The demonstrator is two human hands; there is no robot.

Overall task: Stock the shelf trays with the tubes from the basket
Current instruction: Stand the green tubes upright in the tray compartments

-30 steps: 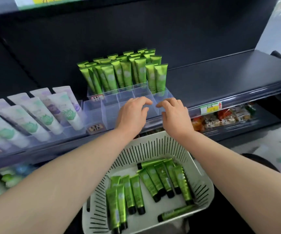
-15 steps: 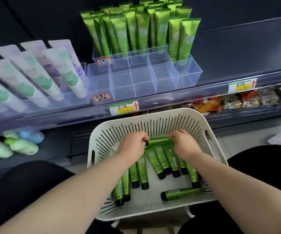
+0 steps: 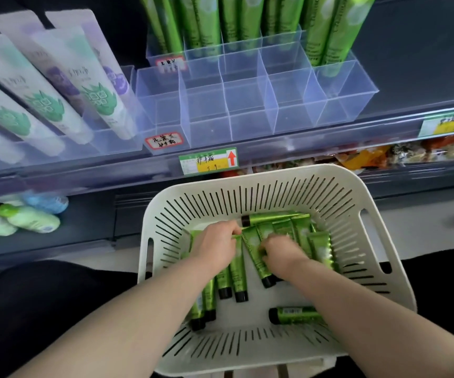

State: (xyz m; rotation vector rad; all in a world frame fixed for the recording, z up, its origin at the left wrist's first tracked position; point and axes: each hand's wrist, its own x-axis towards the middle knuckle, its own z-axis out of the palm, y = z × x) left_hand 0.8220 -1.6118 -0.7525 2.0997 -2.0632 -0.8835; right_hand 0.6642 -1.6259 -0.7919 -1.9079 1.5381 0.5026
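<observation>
A white slotted basket (image 3: 247,181) sits on my lap and holds several green tubes with black caps. My left hand (image 3: 215,249) reaches into it and pinches the flat end of one green tube (image 3: 238,271). Beside it, my right hand (image 3: 282,253) is blurred, with its fingers curled over another green tube (image 3: 258,260) in the middle cluster. One tube (image 3: 297,315) lies alone crosswise near the basket's front. On the shelf above, the clear divided tray (image 3: 247,105) has bare front compartments, and upright green tubes (image 3: 327,28) fill its back rows.
White and purple tubes (image 3: 95,91) lean in trays to the left of the clear tray. A price label (image 3: 208,160) is fixed to the shelf edge. Pale bottles (image 3: 29,219) lie on the lower shelf at left, and snack packets (image 3: 370,156) at right.
Both hands came down from the shelf tray into the basket and have closed on tubes. The view has tilted down and moved nearer the basket.
</observation>
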